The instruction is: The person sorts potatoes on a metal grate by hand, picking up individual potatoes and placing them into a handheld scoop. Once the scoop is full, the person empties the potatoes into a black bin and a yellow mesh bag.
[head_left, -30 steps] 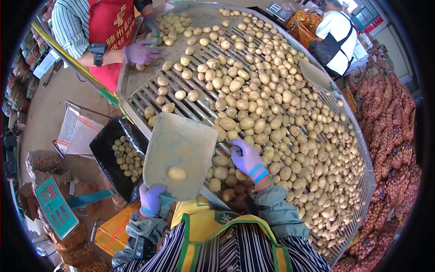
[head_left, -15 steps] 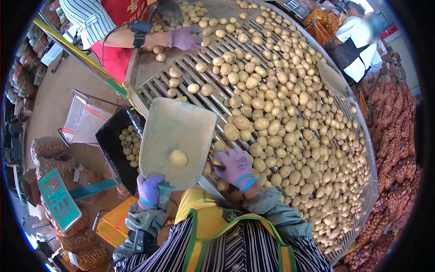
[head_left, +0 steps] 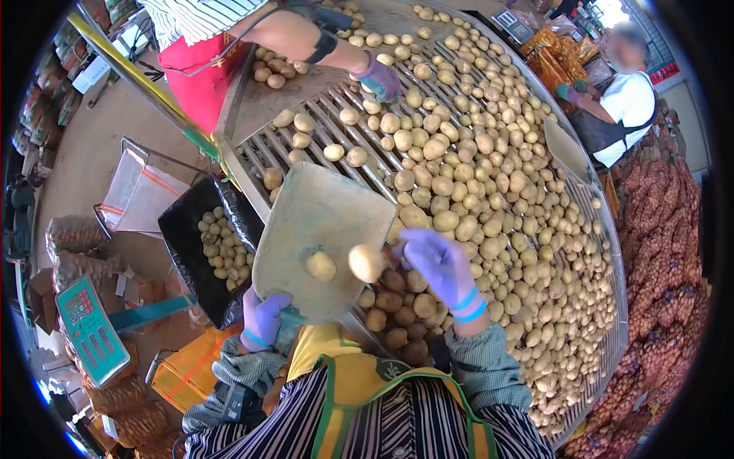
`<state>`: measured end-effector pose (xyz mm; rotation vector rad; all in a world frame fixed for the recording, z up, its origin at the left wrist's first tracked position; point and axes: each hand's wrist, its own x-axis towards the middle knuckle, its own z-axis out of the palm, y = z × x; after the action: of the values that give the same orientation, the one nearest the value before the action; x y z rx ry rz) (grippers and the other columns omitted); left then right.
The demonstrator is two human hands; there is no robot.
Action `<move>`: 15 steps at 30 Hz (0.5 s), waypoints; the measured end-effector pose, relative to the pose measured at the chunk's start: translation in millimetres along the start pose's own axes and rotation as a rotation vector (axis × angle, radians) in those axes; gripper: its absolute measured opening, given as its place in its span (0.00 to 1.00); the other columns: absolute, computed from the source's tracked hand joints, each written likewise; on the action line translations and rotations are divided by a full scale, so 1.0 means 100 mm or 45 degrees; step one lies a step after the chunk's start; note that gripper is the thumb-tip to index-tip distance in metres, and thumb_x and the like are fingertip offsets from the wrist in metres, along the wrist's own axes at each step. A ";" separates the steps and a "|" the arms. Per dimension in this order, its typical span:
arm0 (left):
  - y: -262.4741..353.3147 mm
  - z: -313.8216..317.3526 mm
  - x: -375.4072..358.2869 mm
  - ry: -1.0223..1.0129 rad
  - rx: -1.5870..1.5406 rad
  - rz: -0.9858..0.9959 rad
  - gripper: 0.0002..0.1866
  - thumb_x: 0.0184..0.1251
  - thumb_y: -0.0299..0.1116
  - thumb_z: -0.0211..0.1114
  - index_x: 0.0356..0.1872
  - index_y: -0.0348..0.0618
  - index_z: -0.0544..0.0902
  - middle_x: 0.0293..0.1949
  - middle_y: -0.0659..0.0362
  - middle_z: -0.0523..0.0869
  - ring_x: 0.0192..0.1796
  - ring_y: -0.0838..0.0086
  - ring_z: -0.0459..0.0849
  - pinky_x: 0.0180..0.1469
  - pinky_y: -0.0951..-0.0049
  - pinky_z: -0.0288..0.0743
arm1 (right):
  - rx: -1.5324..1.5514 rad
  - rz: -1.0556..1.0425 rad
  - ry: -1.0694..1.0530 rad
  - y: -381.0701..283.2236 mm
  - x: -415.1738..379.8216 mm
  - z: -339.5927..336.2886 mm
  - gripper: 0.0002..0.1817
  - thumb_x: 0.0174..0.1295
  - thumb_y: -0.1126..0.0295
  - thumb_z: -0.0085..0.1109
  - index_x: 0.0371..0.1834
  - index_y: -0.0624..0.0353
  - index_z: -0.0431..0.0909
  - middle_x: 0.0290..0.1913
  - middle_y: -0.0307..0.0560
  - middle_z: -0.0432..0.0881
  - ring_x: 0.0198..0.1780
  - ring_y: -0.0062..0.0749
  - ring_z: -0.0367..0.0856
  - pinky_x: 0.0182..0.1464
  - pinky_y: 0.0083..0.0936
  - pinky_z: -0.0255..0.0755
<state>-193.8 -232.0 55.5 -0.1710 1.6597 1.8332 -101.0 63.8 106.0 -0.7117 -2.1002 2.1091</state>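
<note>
My left hand [head_left: 265, 317], in a purple glove, is closed round the handle of a broad pale scoop [head_left: 336, 206] at the left edge of the roller table. One potato [head_left: 321, 266] lies in the scoop. A second potato [head_left: 367, 263], slightly blurred, is at the scoop's right side, just off my right fingertips and seemingly in the air. My right hand [head_left: 440, 268], also gloved, is above the potatoes with fingers apart and nothing visibly held. Beneath it, shaded potatoes [head_left: 397, 302] sit by the table's near edge.
Many potatoes [head_left: 527, 283] cover the metal rollers [head_left: 329, 115]. A black-lined crate [head_left: 180, 229] with small potatoes stands left, near a teal scale [head_left: 92, 329]. Another person's gloved hand [head_left: 380, 79] reaches over the far rollers. Another scoop [head_left: 566, 149] lies along the right edge, beyond which are netted sacks [head_left: 657, 252].
My right hand has risen from the potatoes, and a potato has left it toward the scoop. The scoop has shifted slightly right. The other person's hand has moved right.
</note>
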 end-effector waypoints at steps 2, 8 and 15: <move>0.02 0.02 -0.03 0.008 -0.057 -0.012 0.23 0.49 0.25 0.58 0.51 0.29 0.78 0.41 0.55 0.85 0.40 0.71 0.84 0.44 0.73 0.77 | -0.393 -0.133 0.264 0.01 0.21 -0.13 0.15 0.61 0.65 0.66 0.49 0.56 0.82 0.43 0.44 0.85 0.42 0.25 0.82 0.45 0.19 0.75; 0.03 0.02 -0.05 0.068 -0.122 -0.035 0.23 0.49 0.23 0.58 0.51 0.29 0.79 0.41 0.54 0.86 0.41 0.70 0.84 0.44 0.73 0.77 | -1.965 -0.420 -0.005 0.44 0.51 0.15 0.24 0.49 0.64 0.66 0.53 0.43 0.79 0.57 0.45 0.72 0.62 0.46 0.67 0.53 0.49 0.65; 0.03 0.03 -0.04 0.097 -0.038 0.008 0.20 0.49 0.22 0.56 0.47 0.29 0.81 0.38 0.55 0.86 0.36 0.70 0.84 0.42 0.74 0.77 | -1.861 -0.190 0.024 0.47 0.46 0.17 0.26 0.51 0.67 0.64 0.57 0.32 0.77 0.54 0.44 0.71 0.58 0.47 0.66 0.48 0.46 0.65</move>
<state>-191.3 -230.7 60.9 -0.2519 1.6868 1.8783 -136.0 63.0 47.6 -0.5231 -3.2400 0.1616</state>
